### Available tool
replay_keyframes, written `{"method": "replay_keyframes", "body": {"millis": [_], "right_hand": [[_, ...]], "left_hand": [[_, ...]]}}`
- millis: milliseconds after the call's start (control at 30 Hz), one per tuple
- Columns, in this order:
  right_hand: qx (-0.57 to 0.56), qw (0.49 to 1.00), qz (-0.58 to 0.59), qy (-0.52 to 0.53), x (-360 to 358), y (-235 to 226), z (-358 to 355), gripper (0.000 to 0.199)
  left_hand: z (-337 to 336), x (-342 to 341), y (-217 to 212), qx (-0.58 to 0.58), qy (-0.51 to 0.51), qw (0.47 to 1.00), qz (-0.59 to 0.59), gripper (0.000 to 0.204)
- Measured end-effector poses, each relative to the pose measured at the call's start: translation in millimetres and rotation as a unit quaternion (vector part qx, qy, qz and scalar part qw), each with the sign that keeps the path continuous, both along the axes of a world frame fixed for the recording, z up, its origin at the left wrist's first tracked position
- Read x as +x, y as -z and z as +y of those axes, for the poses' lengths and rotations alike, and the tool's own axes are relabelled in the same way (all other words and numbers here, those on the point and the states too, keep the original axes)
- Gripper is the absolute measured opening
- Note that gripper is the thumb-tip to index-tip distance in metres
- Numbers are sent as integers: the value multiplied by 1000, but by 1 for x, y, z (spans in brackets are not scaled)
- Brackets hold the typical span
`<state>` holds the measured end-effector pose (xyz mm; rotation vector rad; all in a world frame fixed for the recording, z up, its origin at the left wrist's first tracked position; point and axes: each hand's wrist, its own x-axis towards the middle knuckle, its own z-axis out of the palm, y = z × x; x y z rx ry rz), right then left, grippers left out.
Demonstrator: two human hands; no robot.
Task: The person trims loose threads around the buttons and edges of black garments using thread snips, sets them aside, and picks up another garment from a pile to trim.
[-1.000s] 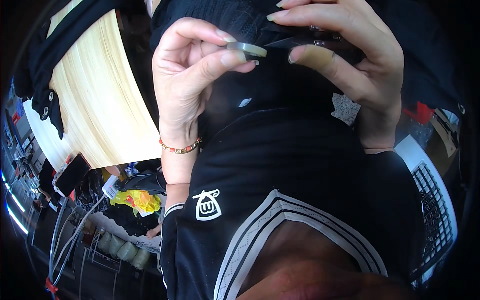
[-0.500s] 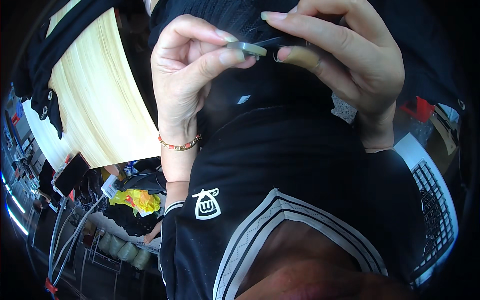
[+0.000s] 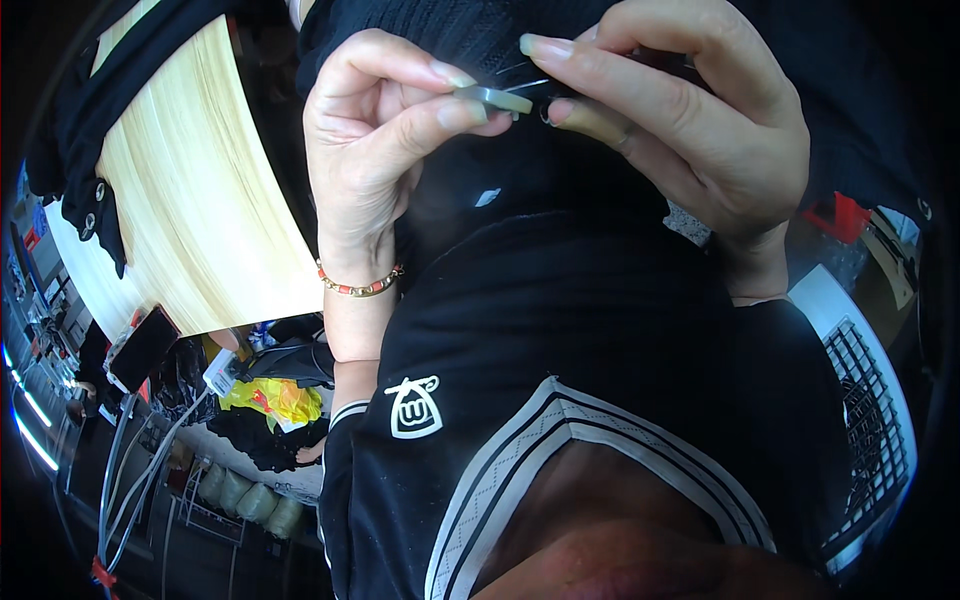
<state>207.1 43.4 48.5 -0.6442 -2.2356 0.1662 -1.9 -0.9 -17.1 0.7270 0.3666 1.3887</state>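
Note:
My left hand (image 3: 375, 120) is closed, pinching a small round pale disc (image 3: 505, 100), like a large button, edge-on between thumb and fingertips. A small bit juts from the disc's underside. From behind the disc a thin, bright, needle-like sliver (image 3: 528, 85) points toward my right hand (image 3: 710, 110). The right thumb and forefinger stand apart on either side of that sliver's tip, and no contact with it shows. A tan wrap (image 3: 605, 124) covers part of the right thumb. At the thumb's tip is a fine dark curl, too small to name. The other right fingers are partly hidden.
Dark fabric (image 3: 480, 170) lies under my hands, with a small white scrap (image 3: 488, 198) on it. At left stands a wood-grain table (image 3: 200, 190) with a phone (image 3: 145, 348) by its corner. Cables and a yellow bag (image 3: 275, 402) are below; a white basket (image 3: 870, 420) is at right.
My right hand has come slightly left, its thumb tip nearer the disc. The sliver now shows brighter and lies at a slightly different place. My left hand is almost still.

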Motion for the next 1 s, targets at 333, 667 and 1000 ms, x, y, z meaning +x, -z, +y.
{"method": "replay_keyframes", "body": {"millis": [333, 667, 1000], "right_hand": [[17, 1000, -20, -16, -5, -14, -2, 27], [-78, 991, 98, -54, 6, 7, 7, 24], [-108, 981, 90, 136, 36, -2, 8, 35]], "left_hand": [[-1, -2, 2, -2, 6, 1000, -11, 18], [-2, -8, 6, 11, -2, 1000, 12, 17], [-12, -41, -40, -181, 42, 866, 463, 31]]}}
